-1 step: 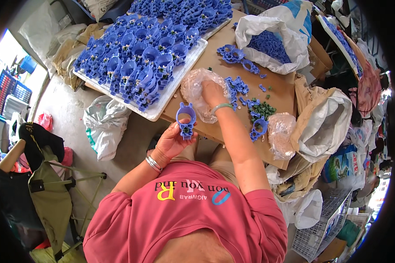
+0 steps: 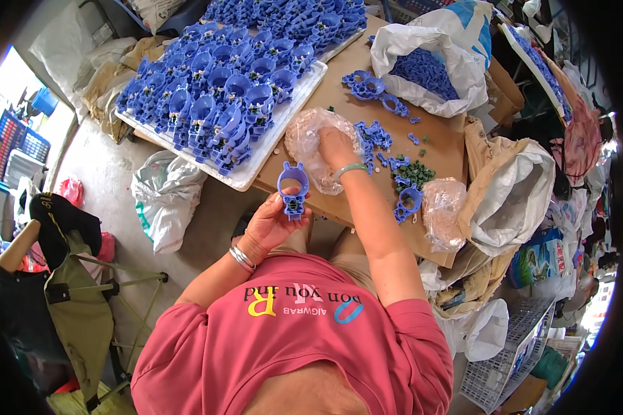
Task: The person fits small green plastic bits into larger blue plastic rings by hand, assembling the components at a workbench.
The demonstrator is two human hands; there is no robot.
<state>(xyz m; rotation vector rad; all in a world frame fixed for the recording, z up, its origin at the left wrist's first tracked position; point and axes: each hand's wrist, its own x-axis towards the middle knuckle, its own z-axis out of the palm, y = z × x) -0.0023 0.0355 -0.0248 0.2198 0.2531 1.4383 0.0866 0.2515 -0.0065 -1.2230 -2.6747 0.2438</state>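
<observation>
My left hand (image 2: 268, 223) grips a blue plastic part (image 2: 294, 201) by its lower end, just off the table's near edge. A round ring with two small ears forms its top, and small dark and pale pieces sit in its lower body. My right hand (image 2: 336, 147) reaches into a clear plastic bag (image 2: 301, 142) of small pale pieces. Its fingers are hidden inside the bag. Beside that bag lie loose blue parts (image 2: 374, 135) and a heap of small dark green pieces (image 2: 417, 171). Another blue ringed part (image 2: 408, 200) rests by the heap.
Rows of blue ringed parts fill a white tray (image 2: 239, 181) at the left. A white sack (image 2: 387, 48) of small blue pieces stands at the back of the brown table (image 2: 436, 131). At the right are a second clear bag (image 2: 443, 214) and an open sack (image 2: 512, 197).
</observation>
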